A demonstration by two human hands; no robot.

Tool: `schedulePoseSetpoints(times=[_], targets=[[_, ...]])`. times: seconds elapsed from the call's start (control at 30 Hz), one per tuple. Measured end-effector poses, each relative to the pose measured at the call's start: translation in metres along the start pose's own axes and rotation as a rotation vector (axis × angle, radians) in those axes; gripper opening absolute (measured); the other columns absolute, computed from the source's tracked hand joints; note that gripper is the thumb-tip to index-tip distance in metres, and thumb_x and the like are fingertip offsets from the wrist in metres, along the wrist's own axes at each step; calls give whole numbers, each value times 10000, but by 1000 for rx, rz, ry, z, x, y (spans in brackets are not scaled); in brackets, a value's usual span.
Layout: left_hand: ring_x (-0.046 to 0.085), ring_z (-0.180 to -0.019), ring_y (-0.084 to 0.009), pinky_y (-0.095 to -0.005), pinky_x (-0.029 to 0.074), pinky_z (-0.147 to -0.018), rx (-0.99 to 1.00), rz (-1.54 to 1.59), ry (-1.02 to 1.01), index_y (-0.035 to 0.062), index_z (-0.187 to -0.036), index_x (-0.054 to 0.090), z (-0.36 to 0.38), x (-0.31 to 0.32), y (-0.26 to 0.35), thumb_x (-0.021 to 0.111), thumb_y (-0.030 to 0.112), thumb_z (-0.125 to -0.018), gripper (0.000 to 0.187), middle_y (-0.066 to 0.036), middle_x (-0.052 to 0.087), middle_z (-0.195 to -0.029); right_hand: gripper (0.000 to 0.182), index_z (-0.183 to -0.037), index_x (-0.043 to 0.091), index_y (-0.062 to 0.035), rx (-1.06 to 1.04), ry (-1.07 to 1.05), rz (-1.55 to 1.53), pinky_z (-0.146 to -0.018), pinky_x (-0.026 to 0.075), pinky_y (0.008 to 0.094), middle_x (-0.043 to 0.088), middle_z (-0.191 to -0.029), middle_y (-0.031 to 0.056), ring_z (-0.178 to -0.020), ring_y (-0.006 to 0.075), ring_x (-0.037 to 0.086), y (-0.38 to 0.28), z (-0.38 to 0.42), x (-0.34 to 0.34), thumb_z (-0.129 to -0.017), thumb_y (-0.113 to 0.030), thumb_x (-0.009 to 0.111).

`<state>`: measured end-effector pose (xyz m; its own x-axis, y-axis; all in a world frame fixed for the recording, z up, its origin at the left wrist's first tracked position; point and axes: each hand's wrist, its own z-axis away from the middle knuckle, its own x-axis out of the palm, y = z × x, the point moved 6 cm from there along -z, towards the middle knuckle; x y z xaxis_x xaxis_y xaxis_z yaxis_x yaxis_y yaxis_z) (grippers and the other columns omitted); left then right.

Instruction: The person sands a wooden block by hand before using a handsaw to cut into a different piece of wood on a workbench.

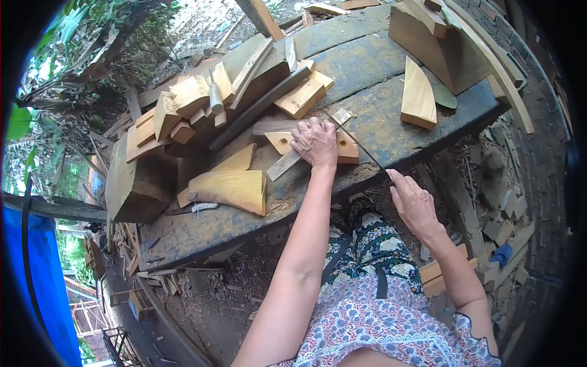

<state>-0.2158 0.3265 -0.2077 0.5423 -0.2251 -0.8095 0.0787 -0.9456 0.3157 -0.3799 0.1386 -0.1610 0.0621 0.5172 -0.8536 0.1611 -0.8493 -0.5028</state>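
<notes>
My left hand (pixel 314 142) is closed on a narrow wood strip (pixel 285 165) and presses it down over a light wood block (pixel 348 148) on the worn workbench (pixel 373 79). The strip slants under my fingers, and its far end shows beyond them. My right hand (pixel 414 200) is closed round the near end of a thin dark tool (pixel 365 149), perhaps a file or saw blade. The tool runs up and left across the strip's far end, just right of my left hand. Its grip is hidden in my fingers.
Cut curved pieces (pixel 229 190) lie left of my hands, with stacked offcuts and a chisel (pixel 215 98) behind them. At the right stand a wedge-shaped piece (pixel 418 98) and a large block (pixel 428 46). Wood scraps (pixel 501 229) litter the ground beyond the bench's edge.
</notes>
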Motion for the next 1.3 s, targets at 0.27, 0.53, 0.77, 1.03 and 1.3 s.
schedulePoseSetpoints(times=[0.27, 0.53, 0.77, 1.03, 1.3], targets=[[513, -924, -286, -440, 388, -783, -8, -2, 2, 98, -820, 621, 0, 1, -1, 586, 341, -809, 246, -101, 564, -904, 404, -1290, 472, -119, -23, -32, 45, -622, 526, 430, 555, -883, 140, -714, 344, 620, -8, -4, -12, -898, -111, 570], [519, -933, -286, -444, 397, -801, -29, 0, -21, 126, -819, 646, -1, 0, -1, 587, 339, -812, 221, -91, 581, -911, 422, -1300, 462, -130, -17, -20, 70, -612, 530, 420, 554, -878, 132, -713, 334, 618, -2, -4, -14, -894, -105, 575], [518, -938, -286, -439, 396, -809, -30, -8, -27, 124, -827, 647, -1, 0, -1, 584, 336, -819, 221, -93, 582, -917, 426, -1302, 460, -137, -8, -36, 55, -609, 534, 417, 549, -872, 128, -712, 330, 620, -4, 1, -6, -892, -105, 575], [515, -940, -288, -441, 391, -817, -31, -10, -32, 121, -828, 646, -2, 0, 0, 583, 346, -819, 234, -91, 581, -908, 419, -1302, 461, -158, 36, -57, 133, -606, 538, 424, 548, -877, 129, -710, 344, 625, 3, 16, -8, -899, -116, 569], [519, -930, -287, -441, 395, -809, -21, -6, -6, 122, -827, 647, 0, 2, -2, 583, 351, -820, 238, -88, 583, -905, 288, -1228, 453, -123, 52, -157, 116, -651, 523, 511, 611, -874, 206, -769, 416, 634, 1, -37, 18, -943, -156, 486]])
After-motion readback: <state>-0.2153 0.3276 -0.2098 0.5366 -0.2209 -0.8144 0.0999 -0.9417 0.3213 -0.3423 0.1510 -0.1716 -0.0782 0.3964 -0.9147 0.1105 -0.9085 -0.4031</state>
